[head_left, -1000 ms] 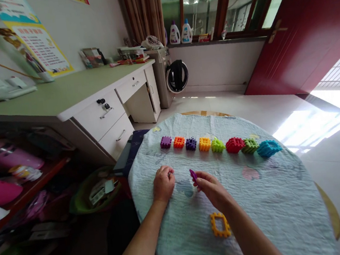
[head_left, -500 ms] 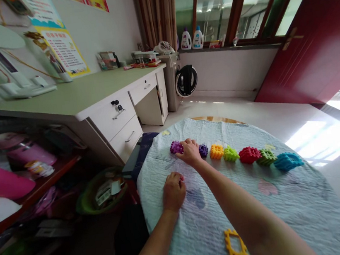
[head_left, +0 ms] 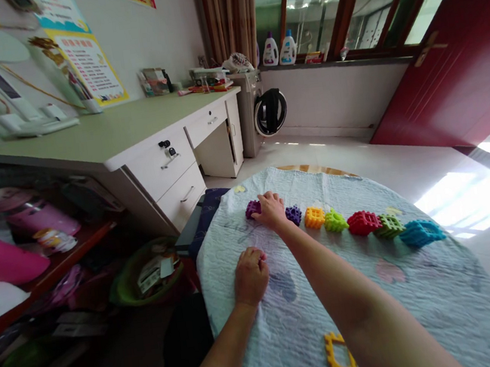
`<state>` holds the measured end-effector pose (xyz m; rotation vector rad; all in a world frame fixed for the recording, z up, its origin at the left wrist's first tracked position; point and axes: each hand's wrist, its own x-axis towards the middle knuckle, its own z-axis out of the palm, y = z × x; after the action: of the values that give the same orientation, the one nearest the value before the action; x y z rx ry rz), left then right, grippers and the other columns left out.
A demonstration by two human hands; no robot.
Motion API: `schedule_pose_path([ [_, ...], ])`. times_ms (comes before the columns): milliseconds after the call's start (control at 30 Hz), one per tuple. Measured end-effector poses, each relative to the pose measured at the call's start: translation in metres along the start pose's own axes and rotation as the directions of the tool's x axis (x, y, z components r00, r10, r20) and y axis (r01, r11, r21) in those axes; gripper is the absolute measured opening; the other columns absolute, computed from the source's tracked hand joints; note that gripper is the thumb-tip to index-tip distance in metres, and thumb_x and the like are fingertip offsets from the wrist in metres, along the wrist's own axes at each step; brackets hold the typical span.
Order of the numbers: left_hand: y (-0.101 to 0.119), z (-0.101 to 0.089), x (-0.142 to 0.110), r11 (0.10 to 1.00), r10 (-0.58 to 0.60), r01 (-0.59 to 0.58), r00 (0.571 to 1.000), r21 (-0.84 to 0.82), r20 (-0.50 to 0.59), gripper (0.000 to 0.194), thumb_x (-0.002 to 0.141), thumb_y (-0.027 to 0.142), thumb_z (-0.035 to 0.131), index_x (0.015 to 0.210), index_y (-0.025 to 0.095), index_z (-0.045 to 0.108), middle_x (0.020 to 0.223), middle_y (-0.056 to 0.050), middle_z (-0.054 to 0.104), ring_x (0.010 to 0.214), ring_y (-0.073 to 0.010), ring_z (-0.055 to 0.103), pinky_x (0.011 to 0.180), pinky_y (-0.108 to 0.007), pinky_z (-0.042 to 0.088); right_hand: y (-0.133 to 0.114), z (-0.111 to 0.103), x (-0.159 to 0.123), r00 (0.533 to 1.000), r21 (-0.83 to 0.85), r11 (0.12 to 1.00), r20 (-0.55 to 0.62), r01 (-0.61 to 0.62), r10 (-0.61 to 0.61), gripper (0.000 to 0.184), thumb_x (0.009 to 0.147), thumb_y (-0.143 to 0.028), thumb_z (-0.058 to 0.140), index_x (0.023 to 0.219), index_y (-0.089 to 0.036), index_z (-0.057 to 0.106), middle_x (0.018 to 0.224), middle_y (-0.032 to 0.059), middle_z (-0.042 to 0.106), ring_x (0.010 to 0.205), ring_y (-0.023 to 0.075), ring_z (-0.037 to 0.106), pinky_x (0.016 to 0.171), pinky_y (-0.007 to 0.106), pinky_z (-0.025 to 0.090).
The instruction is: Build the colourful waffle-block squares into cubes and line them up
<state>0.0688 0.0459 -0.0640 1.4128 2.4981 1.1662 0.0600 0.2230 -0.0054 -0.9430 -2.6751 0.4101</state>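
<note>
My left hand [head_left: 250,276] rests closed on the cloth, fingers curled in; whatever may be inside is hidden. My right hand [head_left: 272,211] reaches to the left end of a row of small notched plastic block stacks. Its thumb touches the purple stack [head_left: 252,209], and its fingers are bent over the spot beside it, where the hand hides the orange stack. Right of it stand a dark purple stack [head_left: 294,215], a yellow one [head_left: 314,217] and a lime green one [head_left: 335,220]. A yellow square frame piece [head_left: 336,364] lies under my right forearm, partly covered.
Farther along the row are red [head_left: 364,222], green [head_left: 389,226] and blue stacks [head_left: 422,233]. A pale blue cloth [head_left: 406,307] covers the round table. A desk [head_left: 138,125] stands at left, above a green basin [head_left: 125,283]. A washing machine [head_left: 249,111] is behind.
My right hand has gone forward and left with the small purple piece to the purple stack; that piece no longer shows in its fingers. My left hand stays closed on the cloth. The camera view has shifted.
</note>
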Motion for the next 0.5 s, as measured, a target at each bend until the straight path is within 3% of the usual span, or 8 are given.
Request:
schedule_pose_path([
  [133,-0.001,0.000,0.000,1.000,0.015,-0.015,1.000,0.015,0.006,0.019,0.072,0.004,0.046,0.074,0.021,0.054,0.083,-0.004,0.060,0.086,-0.0200,0.055,0.084,-0.035,0.044,0.018,-0.017,-0.030,0.986,0.160,0.987,-0.165,0.005,0.021,0.058,0.076,-0.041,0.066,0.129,-0.023,0.052,0.128,0.0124,0.049,0.115,0.0301,0.042,0.096,0.047,0.035],
  [267,-0.004,0.001,0.000,0.999,0.035,-0.035,0.999,0.035,0.007,0.018,0.073,0.005,0.046,0.074,0.021,0.055,0.084,-0.004,0.060,0.086,-0.0198,0.056,0.085,-0.034,0.045,0.062,-0.042,-0.096,0.969,0.302,0.951,-0.247,0.069,0.008,0.045,0.078,-0.036,0.064,0.119,-0.019,0.059,0.119,0.0120,0.053,0.111,0.0267,0.048,0.097,0.044,0.039],
  [333,-0.006,0.002,0.000,0.998,0.037,-0.037,0.999,0.046,0.003,0.017,0.074,0.007,0.046,0.073,0.022,0.055,0.085,-0.004,0.061,0.087,-0.0197,0.056,0.085,-0.033,0.045,0.090,-0.053,-0.142,0.984,0.389,0.920,-0.177,0.035,0.038,0.037,0.079,-0.035,0.061,0.112,-0.019,0.062,0.109,0.0096,0.059,0.098,0.0222,0.055,0.088,0.038,0.046],
  [400,-0.007,0.003,0.001,0.997,0.041,-0.041,0.999,0.060,-0.002,0.017,0.074,0.008,0.046,0.073,0.022,0.056,0.086,-0.005,0.061,0.088,-0.0197,0.057,0.085,-0.032,0.046,0.114,-0.062,-0.191,0.991,0.443,0.892,-0.057,-0.085,0.122,0.033,0.081,-0.035,0.058,0.110,-0.020,0.062,0.093,0.0052,0.063,0.079,0.0172,0.058,0.076,0.034,0.049],
  [500,-0.007,0.005,0.001,0.995,0.053,-0.053,0.999,0.081,-0.003,0.017,0.072,0.008,0.046,0.072,0.021,0.057,0.086,-0.005,0.062,0.088,-0.0204,0.057,0.086,-0.033,0.046,0.133,-0.075,-0.261,0.976,0.431,0.875,0.115,-0.218,0.187,0.032,0.079,-0.033,0.059,0.107,-0.019,0.062,0.082,0.0028,0.064,0.071,0.0155,0.057,0.070,0.032,0.048],
])
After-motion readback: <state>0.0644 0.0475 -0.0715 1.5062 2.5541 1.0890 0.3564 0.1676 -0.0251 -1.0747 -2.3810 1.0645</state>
